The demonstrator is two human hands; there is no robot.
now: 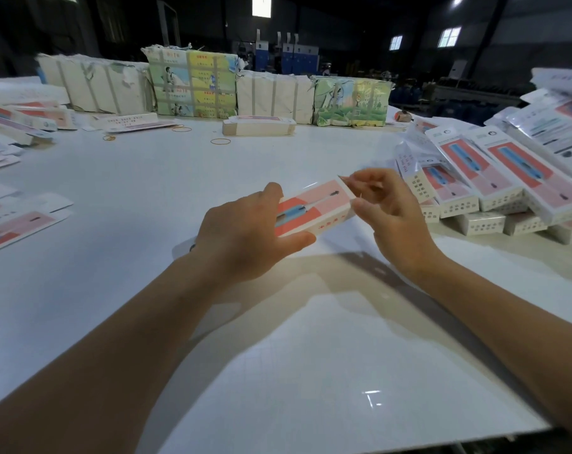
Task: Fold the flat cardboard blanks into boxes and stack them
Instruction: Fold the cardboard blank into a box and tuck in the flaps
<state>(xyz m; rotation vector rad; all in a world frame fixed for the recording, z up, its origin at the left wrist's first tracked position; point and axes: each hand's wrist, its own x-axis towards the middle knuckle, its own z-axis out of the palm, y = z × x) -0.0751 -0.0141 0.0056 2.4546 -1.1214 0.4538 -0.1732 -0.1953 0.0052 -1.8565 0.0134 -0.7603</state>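
Note:
A long pink and white cardboard box (314, 206) with a blue and red picture is held above the white table (147, 198), slanting up to the right. My left hand (245, 234) grips its near end, thumb below and fingers over the top. My right hand (389, 211) is at the far end, its fingertips curled on the end flap. A pile of folded boxes (494, 185) lies to the right. Flat blanks (19, 224) lie at the left edge.
Wrapped paper bundles (193, 83) line the back of the table, with a small stack of flat blanks (258, 126) in front of them. Loose rubber bands (220, 141) lie near the back. More packets are heaped at the far right (553, 126) and far left (22, 119).

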